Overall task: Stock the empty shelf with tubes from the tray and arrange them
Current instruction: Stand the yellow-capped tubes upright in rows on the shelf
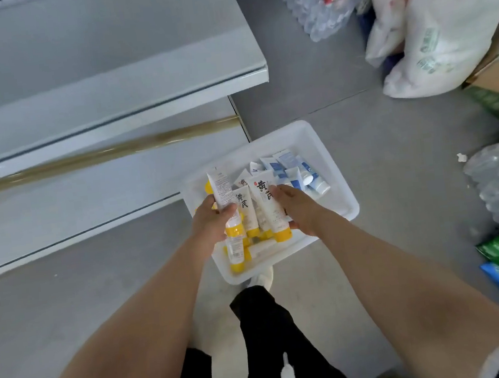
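Left hand (213, 221) grips tube (221, 189); right hand (302, 210) seemingly pinches second tube (267, 208), tray (270, 133) half-hidden.

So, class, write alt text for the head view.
Seen from above, a person's left hand grips an upright tube and the right hand holds a yellow-capped tube over a white tray of tubes, beside white shelves.

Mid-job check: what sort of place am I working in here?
Probably a shop being stocked: bare white retail shelving, shrink-wrapped water bottle packs on the floor, and a tray of tubes.
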